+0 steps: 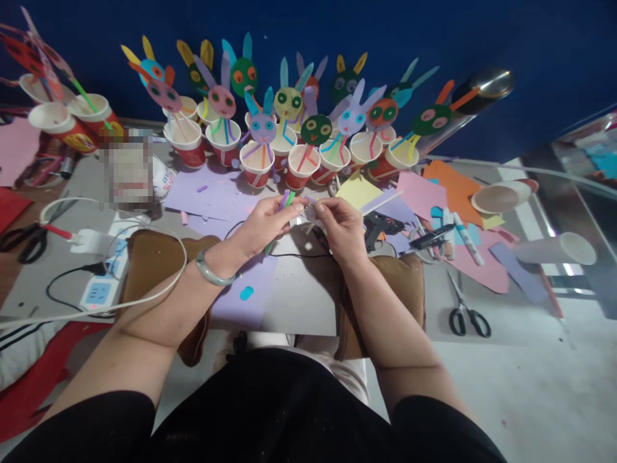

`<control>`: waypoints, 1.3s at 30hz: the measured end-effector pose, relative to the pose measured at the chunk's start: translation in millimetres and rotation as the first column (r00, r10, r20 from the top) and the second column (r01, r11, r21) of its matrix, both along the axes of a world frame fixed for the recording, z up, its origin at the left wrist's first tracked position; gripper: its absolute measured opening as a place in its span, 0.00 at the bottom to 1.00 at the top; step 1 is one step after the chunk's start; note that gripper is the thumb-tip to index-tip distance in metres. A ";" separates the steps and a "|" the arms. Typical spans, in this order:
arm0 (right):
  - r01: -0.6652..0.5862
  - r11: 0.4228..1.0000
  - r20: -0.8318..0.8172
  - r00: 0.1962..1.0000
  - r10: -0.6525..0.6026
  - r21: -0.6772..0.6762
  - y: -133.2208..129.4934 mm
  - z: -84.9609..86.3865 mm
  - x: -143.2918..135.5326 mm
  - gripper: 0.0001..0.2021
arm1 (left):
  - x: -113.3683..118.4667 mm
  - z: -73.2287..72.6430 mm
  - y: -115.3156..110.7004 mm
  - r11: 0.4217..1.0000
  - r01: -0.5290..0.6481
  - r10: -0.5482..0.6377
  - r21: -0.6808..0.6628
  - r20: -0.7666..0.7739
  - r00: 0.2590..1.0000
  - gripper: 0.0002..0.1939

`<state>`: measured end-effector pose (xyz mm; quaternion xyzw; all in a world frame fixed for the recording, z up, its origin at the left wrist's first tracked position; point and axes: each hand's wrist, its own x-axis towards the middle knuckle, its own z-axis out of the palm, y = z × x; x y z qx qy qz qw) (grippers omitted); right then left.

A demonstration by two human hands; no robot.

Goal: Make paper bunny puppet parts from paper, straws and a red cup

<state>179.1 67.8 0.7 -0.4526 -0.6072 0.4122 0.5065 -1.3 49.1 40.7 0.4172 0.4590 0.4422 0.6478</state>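
My left hand, with a bangle on its wrist, is closed around a few thin green and purple strips near the middle of the table. Just to its right, my right hand pinches a small clear piece, which lies between the fingertips of both hands. What exactly this piece is cannot be made out. Behind the hands stand several red and white paper cups with paper rabbit heads on strips. Purple paper lies under and in front of my left hand.
A black glue gun, markers and coloured paper lie right of my hands. Black-handled scissors rest near the front right. On the left are a white power strip, looping cables and more scissors.
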 end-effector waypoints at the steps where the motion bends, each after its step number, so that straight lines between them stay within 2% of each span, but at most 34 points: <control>1: -0.001 1.000 0.008 1.000 0.001 0.005 -0.3 0.8 0.4 0.23 | 0.0 0.6 0.1 1.000 -0.003 0.003 -0.006 0.000 1.000 0.07; 5: -0.030 0.999 0.060 0.998 0.029 0.014 -1.5 5.6 2.5 0.21 | -4.9 -2.3 1.8 1.000 0.015 -0.015 0.009 -0.040 0.999 0.07; 8: -0.062 0.998 0.084 0.995 0.062 -0.004 -2.6 8.6 3.4 0.20 | -9.7 -11.2 4.6 0.983 0.016 0.013 0.181 -0.158 0.987 0.08; 9: -0.076 0.997 0.091 0.993 0.077 -0.016 -3.1 9.2 3.2 0.20 | -10.7 -14.9 5.7 0.960 0.003 0.055 0.280 -0.199 0.978 0.07; 11: -0.111 0.993 0.102 0.988 0.115 -0.044 -4.3 10.0 2.3 0.20 | -11.9 -21.7 7.5 0.878 -0.028 0.167 0.477 -0.252 0.953 0.05; 14: -0.175 0.980 0.082 0.980 0.182 -0.091 -5.8 10.4 0.9 0.20 | -11.9 -27.3 7.6 0.759 -0.043 0.286 0.650 -0.273 0.919 0.03; 21: -0.362 0.897 -0.132 0.931 0.339 -0.252 -6.5 13.3 2.7 0.22 | -12.0 -23.5 2.6 0.630 0.023 0.310 0.776 -0.278 0.909 0.03; 25: -0.412 0.877 -0.184 0.909 0.375 -0.249 -6.0 13.8 4.7 0.23 | -11.4 -22.9 0.3 0.522 0.038 0.325 0.852 -0.239 0.915 0.02; 27: -0.414 0.882 -0.178 0.908 0.380 -0.225 -5.5 12.6 5.4 0.26 | -11.0 -22.9 -0.4 0.494 0.043 0.349 0.868 -0.243 0.905 0.03; 29: -0.404 0.892 -0.163 0.912 0.376 -0.203 -5.2 10.9 5.7 0.25 | -10.7 -22.9 -0.5 0.500 0.042 0.369 0.865 -0.257 0.893 0.03; 32: -0.364 0.910 -0.147 0.929 0.340 -0.197 -4.8 8.4 4.7 0.22 | -9.9 -22.4 -0.1 0.545 0.026 0.366 0.838 -0.266 0.892 0.06; 39: -0.202 0.968 -0.030 0.979 0.200 -0.148 -4.5 9.9 0.8 0.26 | -7.5 -16.0 -3.5 0.712 0.006 0.306 0.702 -0.318 0.897 0.12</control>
